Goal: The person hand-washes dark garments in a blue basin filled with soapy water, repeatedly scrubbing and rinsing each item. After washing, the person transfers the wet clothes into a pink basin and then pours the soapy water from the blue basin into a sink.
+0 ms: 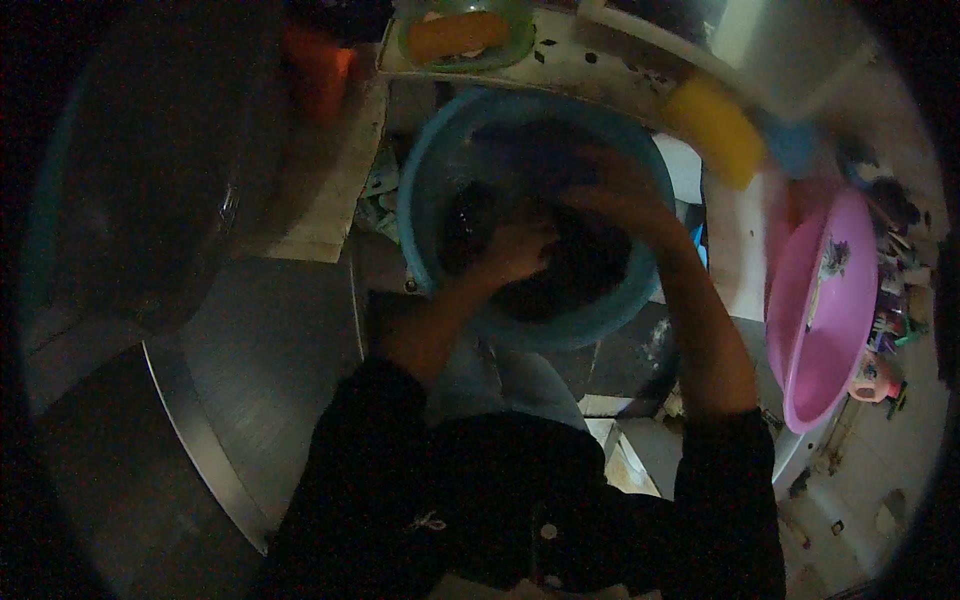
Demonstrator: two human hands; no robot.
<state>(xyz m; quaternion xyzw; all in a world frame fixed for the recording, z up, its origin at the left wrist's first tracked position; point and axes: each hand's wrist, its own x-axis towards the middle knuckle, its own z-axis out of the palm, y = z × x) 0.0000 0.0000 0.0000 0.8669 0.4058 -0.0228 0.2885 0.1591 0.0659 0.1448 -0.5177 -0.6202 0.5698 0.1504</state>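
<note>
Dim light over a cramped washing corner, pale tiled floor (860, 470) off to the right and a big dark metal vessel (140, 180) filling the left side. Dead centre sits a blue plastic basin (425, 175), and both hands are down inside it. The left hand (515, 250) is curled in, fingers bent onto a dark wet mass (580, 270) lying in the bottom of the basin. The right hand (615, 190) presses on that same mass from the far side, fingers spread and bent over it; how firmly either hand grips, I cannot tell, it is too dark and blurred. Dark sleeves are pushed up the forearms. Just right of the basin a pink basin (825, 320) stands tilted on its edge. Beyond it a yellow container (715, 130), and at the top a green bowl (465, 35) holding something orange.
</note>
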